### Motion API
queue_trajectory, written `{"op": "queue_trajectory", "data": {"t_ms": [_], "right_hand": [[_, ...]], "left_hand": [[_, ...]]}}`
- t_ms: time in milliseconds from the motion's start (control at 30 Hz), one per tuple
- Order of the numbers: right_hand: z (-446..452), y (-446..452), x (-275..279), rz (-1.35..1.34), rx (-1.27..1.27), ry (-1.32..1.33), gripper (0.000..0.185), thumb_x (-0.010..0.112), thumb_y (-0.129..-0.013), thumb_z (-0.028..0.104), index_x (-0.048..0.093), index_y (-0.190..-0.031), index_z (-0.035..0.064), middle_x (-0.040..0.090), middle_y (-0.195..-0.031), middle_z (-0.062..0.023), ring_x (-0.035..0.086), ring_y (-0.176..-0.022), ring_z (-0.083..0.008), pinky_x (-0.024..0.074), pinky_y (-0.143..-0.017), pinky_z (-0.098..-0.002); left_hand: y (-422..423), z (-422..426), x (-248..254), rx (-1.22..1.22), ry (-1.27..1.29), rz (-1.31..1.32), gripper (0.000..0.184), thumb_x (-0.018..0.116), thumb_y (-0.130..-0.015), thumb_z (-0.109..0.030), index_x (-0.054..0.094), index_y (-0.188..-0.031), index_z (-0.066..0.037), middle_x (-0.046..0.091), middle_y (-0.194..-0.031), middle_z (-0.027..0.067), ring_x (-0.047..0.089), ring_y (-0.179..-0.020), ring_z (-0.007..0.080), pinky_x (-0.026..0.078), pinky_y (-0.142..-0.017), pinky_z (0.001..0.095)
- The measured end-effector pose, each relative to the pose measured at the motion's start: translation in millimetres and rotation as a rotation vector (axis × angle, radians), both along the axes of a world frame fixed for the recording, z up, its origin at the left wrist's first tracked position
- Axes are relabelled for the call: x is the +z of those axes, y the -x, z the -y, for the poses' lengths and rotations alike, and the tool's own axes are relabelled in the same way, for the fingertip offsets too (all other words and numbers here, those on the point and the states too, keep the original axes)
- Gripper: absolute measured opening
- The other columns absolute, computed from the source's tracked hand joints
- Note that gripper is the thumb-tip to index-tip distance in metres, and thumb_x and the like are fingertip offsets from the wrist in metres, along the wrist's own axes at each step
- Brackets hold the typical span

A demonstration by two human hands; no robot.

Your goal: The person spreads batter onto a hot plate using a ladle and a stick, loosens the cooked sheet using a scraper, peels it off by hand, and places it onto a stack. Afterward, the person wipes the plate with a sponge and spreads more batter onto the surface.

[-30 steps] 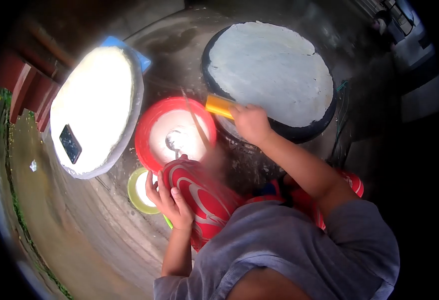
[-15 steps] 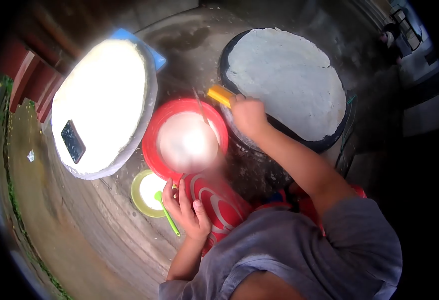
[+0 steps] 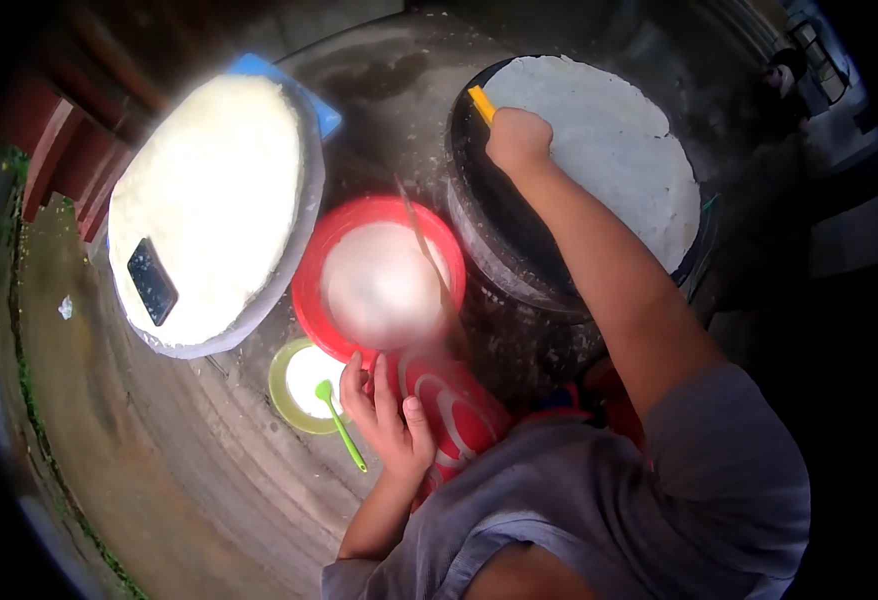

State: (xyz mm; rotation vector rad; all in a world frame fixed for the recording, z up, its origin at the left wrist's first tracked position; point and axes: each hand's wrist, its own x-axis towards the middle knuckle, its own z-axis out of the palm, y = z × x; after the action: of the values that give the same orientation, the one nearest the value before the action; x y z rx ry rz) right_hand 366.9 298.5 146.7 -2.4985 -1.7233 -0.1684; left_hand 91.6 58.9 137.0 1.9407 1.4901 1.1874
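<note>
My right hand [image 3: 521, 138] is closed around a yellow scraper [image 3: 481, 105] at the far left part of a round black griddle [image 3: 499, 210]. A thin pale flatbread sheet [image 3: 609, 130] covers the griddle's right part, while black surface shows on the left. The forearm hides part of the sheet's edge. My left hand [image 3: 389, 425] lies with fingers stretched out on red patterned cloth [image 3: 459, 410] over my leg, holding nothing. Close to its fingertips are a red basin [image 3: 309, 285] of white batter [image 3: 384, 280] and a small yellow-green bowl [image 3: 281, 395] with a green spatula [image 3: 341, 425].
On the left, a large round support carries pale, overexposed flatbread [image 3: 209, 200], with a dark phone [image 3: 152, 280] lying on it. A blue flat object [image 3: 321, 112] sticks out behind. A thin stick [image 3: 424, 240] crosses the basin. Steps [image 3: 59, 160] stand at far left.
My right hand has moved the scraper away from me along the griddle's left side. More black griddle surface shows there now. My left hand stays on the cloth; the view has shifted slightly.
</note>
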Motion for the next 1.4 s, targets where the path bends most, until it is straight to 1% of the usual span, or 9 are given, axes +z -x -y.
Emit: {"op": "queue_trajectory", "data": {"t_ms": [133,267,533,733,867,967,1100,1233,1400], "right_hand": [[35,-33,49,-0.359,-0.204,-0.182,0.022,0.060,-0.076,0.019,0.064,-0.093,0.0038,0.065,-0.087,-0.0111,0.063,-0.080,-0.0250,0.0493,-0.068,-0.0326],[136,-66,40,-0.743,0.115,-0.366,0.030,0.066,-0.074,0.021,0.060,-0.097,0.0024,0.064,-0.086,-0.0119,0.062,-0.075,-0.0228,0.0474,-0.068,-0.0307],[318,-75,13,-0.340,0.356,-0.321,0.027,0.068,-0.061,0.009,0.064,-0.087,0.0073,0.060,-0.075,-0.0058,0.058,-0.062,-0.0243,0.0464,-0.056,-0.0314],[350,-90,-18,-0.060,0.358,-0.292,0.034,0.065,-0.059,0.012,0.062,-0.094,0.0123,0.057,-0.085,0.0007,0.054,-0.072,-0.0187,0.0419,-0.064,-0.0321],[334,-104,-27,-0.016,0.338,-0.307,0.032,0.065,-0.060,0.013,0.062,-0.092,0.0124,0.056,-0.080,-0.0002,0.055,-0.074,-0.0195,0.0419,-0.066,-0.0316],[320,-108,-25,-0.044,0.318,-0.325,0.030,0.064,-0.061,0.014,0.062,-0.091,0.0133,0.055,-0.078,0.0005,0.055,-0.071,-0.0188,0.0421,-0.063,-0.0313],[300,-88,-29,-0.019,0.474,-0.391,0.017,0.055,-0.068,0.015,0.062,-0.084,0.0132,0.053,-0.073,0.0004,0.054,-0.064,-0.0185,0.0428,-0.061,-0.0309],[263,-117,-27,-0.049,0.340,-0.344,0.011,0.056,-0.068,0.013,0.059,-0.078,0.0128,0.053,-0.069,-0.0020,0.056,-0.068,-0.0199,0.0434,-0.061,-0.0331],[247,-93,-22,-0.063,0.520,-0.246,0.004,0.054,-0.071,0.014,0.058,-0.072,0.0137,0.054,-0.075,-0.0018,0.058,-0.071,-0.0195,0.0440,-0.066,-0.0324]], "left_hand": [[-2,1,-1,0.022,0.005,0.045,0.043,0.049,-0.085,-0.021,0.047,-0.120,0.004,0.033,-0.131,0.0222,0.035,-0.114,0.0355,0.031,-0.094,0.0422],[-2,-9,13,-0.005,0.030,-0.028,0.043,0.057,-0.080,-0.011,0.048,-0.119,0.003,0.034,-0.132,0.0198,0.035,-0.114,0.0342,0.030,-0.094,0.0411],[-89,-83,79,-0.397,-0.245,-0.307,0.052,0.069,-0.066,-0.001,0.053,-0.115,-0.001,0.053,-0.115,0.0131,0.045,-0.109,0.0322,0.039,-0.092,0.0383],[-209,-111,-14,-0.736,-0.361,-0.541,0.055,0.063,-0.063,-0.001,0.052,-0.116,-0.006,0.049,-0.120,0.0089,0.044,-0.112,0.0286,0.043,-0.091,0.0347],[-248,-118,-65,-0.742,-0.474,-0.593,0.036,0.059,-0.068,-0.005,0.060,-0.104,-0.008,0.055,-0.112,0.0067,0.049,-0.107,0.0254,0.048,-0.082,0.0341],[-265,-130,-79,-0.713,-0.302,-0.657,0.008,0.058,-0.072,-0.012,0.065,-0.071,-0.008,0.063,-0.082,0.0058,0.058,-0.085,0.0240,0.051,-0.065,0.0373],[-282,-148,-76,-0.667,-0.145,-0.637,0.012,0.059,-0.076,-0.016,0.066,-0.077,-0.006,0.063,-0.077,0.0134,0.060,-0.073,0.0316,0.049,-0.066,0.0405],[-290,-163,-41,-0.627,-0.056,-0.429,0.018,0.062,-0.075,-0.015,0.067,-0.086,-0.003,0.063,-0.077,0.0188,0.061,-0.071,0.0345,0.049,-0.067,0.0379],[-296,-181,-31,-0.565,0.032,-0.299,0.021,0.065,-0.074,-0.015,0.066,-0.089,0.001,0.062,-0.077,0.0223,0.063,-0.072,0.0325,0.049,-0.066,0.0336]]}}
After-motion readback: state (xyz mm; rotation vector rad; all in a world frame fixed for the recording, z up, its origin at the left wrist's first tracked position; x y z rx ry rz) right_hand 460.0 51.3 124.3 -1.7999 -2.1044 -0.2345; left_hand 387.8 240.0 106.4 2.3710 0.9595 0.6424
